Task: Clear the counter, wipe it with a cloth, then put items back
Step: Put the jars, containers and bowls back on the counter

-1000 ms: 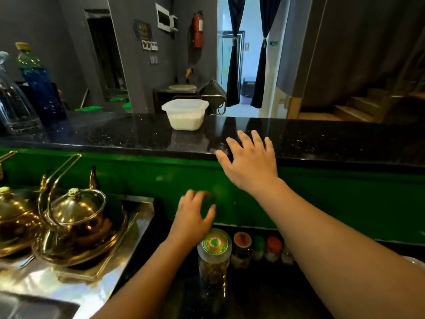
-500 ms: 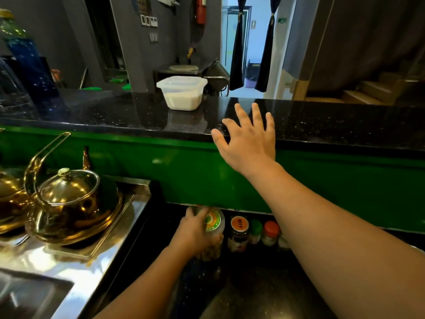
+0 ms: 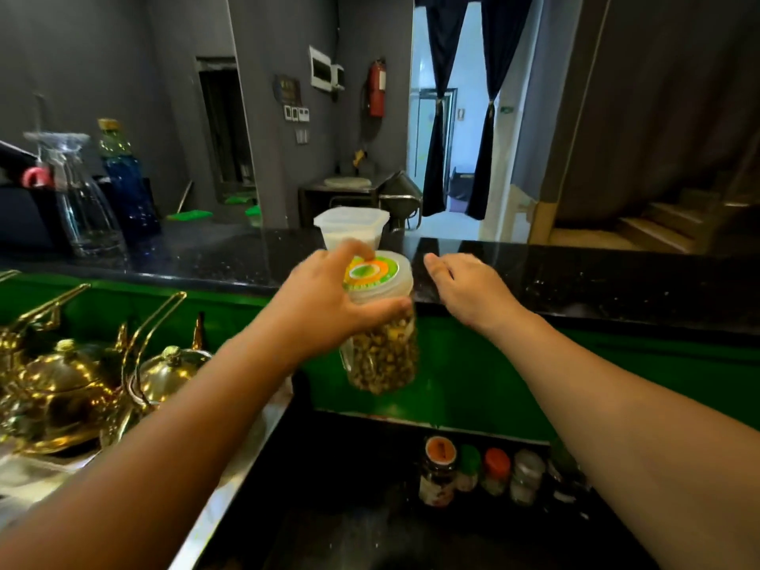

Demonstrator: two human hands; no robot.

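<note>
1. Left hand (image 3: 329, 298) grips the jar (image 3: 380, 322) around its neck, motion-blurred, contents hard to identify.
2. Right hand (image 3: 469, 290) spread open, flat on the black counter (image 3: 596, 277), at the jar's three o'clock, apart.
3. White tub (image 3: 349, 226) partly hidden at twelve o'clock.

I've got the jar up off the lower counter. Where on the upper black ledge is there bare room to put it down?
The upper ledge is bare right of the right hand, to the frame edge. Another bare stretch lies between the clear pitcher and the white tub. The far left is crowded by the pitcher and blue bottle. The left hand holds the jar just before the tub.
</note>
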